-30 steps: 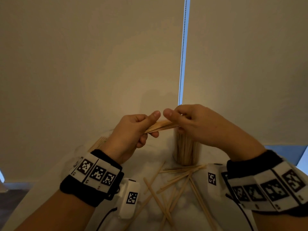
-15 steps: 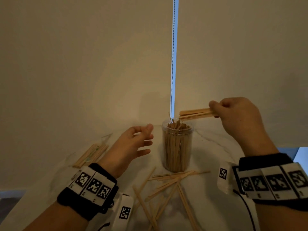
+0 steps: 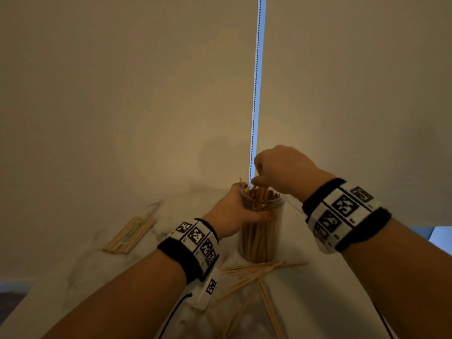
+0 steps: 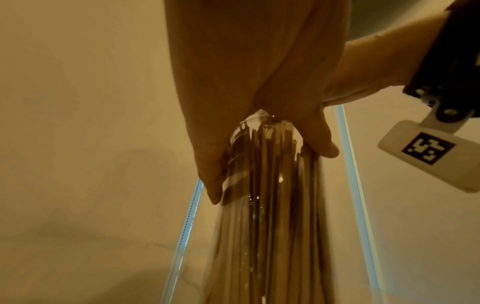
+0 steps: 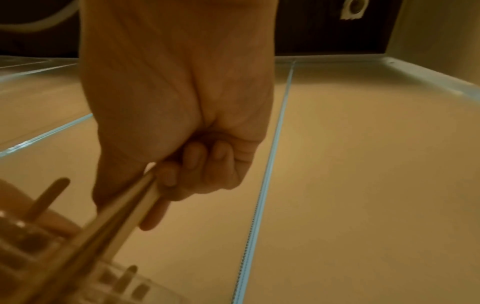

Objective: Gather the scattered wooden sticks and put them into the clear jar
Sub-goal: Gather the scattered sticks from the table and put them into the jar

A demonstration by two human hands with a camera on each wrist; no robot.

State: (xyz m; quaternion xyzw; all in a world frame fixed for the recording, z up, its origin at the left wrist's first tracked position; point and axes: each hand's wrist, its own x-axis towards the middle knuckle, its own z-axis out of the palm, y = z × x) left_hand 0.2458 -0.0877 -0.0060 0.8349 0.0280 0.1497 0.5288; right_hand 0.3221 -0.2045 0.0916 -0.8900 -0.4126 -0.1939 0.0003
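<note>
The right hand pinches a few sticks, ends entering the jar on the desk; the left hand grips its neck. Next: release, then collect the loose sticks nearby.

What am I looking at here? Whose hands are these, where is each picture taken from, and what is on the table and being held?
No machine: a person wears a head camera and one on each wrist. From the head, the left hand grips the clear plastic jar of wooden sticks. The right hand pinches a small bundle of flat wooden sticks, lowering it into the jar mouth. Loose sticks lie scattered on the white table; a neat stack of sticks lies left.
</note>
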